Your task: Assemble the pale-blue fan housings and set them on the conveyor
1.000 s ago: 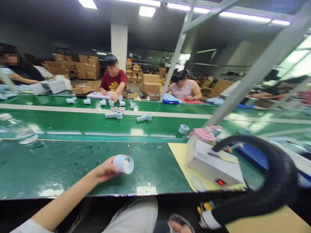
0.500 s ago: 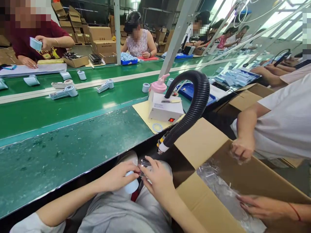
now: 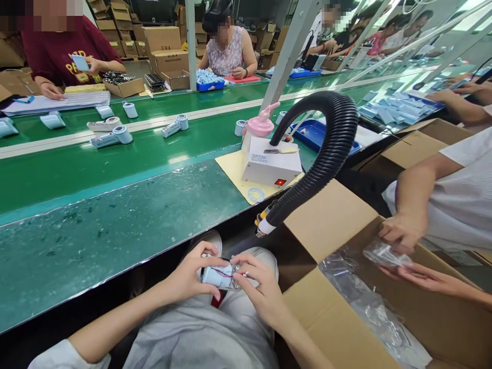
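Head view: left hand (image 3: 189, 275) curled around one blue cylinder (image 3: 215, 277); right hand (image 3: 260, 288) half-curled, hold unclear; one hose (image 3: 340, 134).

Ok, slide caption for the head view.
Left hand holding a pale blue plastic cylinder, right hand at its end, above the lap.

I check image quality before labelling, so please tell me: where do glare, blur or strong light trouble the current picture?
Head view: glare on the green belt, glints on clear plastic in the carton; head view: left hand and right hand look fairly sharp; head view: the upper right corner is overbright.
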`<state>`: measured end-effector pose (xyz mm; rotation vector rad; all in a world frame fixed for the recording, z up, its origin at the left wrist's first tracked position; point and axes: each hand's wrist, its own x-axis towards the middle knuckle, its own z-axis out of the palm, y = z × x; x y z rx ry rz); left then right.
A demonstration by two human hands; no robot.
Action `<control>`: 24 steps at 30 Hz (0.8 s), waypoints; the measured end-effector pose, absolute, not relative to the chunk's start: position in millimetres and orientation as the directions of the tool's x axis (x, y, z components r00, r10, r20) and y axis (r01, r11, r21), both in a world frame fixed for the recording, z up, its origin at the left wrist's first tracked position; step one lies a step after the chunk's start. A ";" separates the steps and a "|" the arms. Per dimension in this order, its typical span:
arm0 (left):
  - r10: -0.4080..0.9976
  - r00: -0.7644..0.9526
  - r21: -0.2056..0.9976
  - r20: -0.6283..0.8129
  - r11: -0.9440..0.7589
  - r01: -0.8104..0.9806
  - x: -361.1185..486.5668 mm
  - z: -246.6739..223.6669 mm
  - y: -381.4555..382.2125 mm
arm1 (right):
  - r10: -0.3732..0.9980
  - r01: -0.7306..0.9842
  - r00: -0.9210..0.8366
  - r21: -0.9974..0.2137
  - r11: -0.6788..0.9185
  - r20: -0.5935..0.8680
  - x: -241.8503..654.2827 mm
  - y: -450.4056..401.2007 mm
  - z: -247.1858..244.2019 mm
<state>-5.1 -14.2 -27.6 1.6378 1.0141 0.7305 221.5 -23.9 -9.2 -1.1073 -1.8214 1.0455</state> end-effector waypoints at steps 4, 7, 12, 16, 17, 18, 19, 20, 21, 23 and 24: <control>0.825 0.560 0.957 -0.072 -0.101 0.271 -5.3 -22.6 -12.3 | 0.945 0.261 -0.285 -0.936 0.237 0.160 223.3 -23.3 -10.6; 0.795 0.605 0.964 -0.047 -0.122 0.235 -1.7 -13.5 -11.7 | 0.960 0.194 -0.243 -0.963 0.188 0.138 226.1 -20.4 -7.7; 0.826 0.540 0.987 -0.159 0.125 0.099 2.5 -7.2 -19.2 | 0.926 0.186 -0.344 -0.955 0.232 0.158 233.3 -22.2 -1.8; 0.812 0.527 0.933 -0.250 0.348 -0.095 -0.9 -6.3 -27.2 | 0.829 0.292 -0.473 -0.834 0.469 0.300 237.9 -34.1 -5.7; 0.806 0.538 0.931 -0.248 0.351 -0.096 -2.6 -4.9 -28.1 | 0.817 0.305 -0.475 -0.809 0.502 0.327 238.7 -36.7 -7.3; 0.803 0.546 0.939 -0.240 0.334 -0.079 -4.3 -2.9 -28.5 | 0.810 0.312 -0.475 -0.794 0.521 0.345 239.5 -38.7 -8.6; 0.803 0.551 0.952 -0.226 0.302 -0.050 -6.1 -0.6 -28.5 | 0.806 0.316 -0.476 -0.786 0.531 0.353 240.2 -40.1 -9.4; 0.806 0.555 0.966 -0.206 0.257 -0.014 -7.9 1.9 -28.0 | 0.805 0.320 -0.478 -0.784 0.532 0.351 240.9 -40.8 -9.7; 0.810 0.557 0.978 -0.181 0.205 0.020 -9.6 4.4 -27.4 | 0.806 0.321 -0.482 -0.787 0.527 0.343 241.5 -41.1 -9.4; 0.818 0.564 0.994 -0.110 0.089 0.064 -12.3 8.9 -26.3 | 0.811 0.315 -0.489 -0.802 0.508 0.321 242.7 -41.1 -7.4; 0.817 0.572 0.996 -0.073 0.036 0.076 -13.3 10.7 -26.2 | 0.812 0.307 -0.489 -0.809 0.501 0.317 243.2 -41.2 -5.9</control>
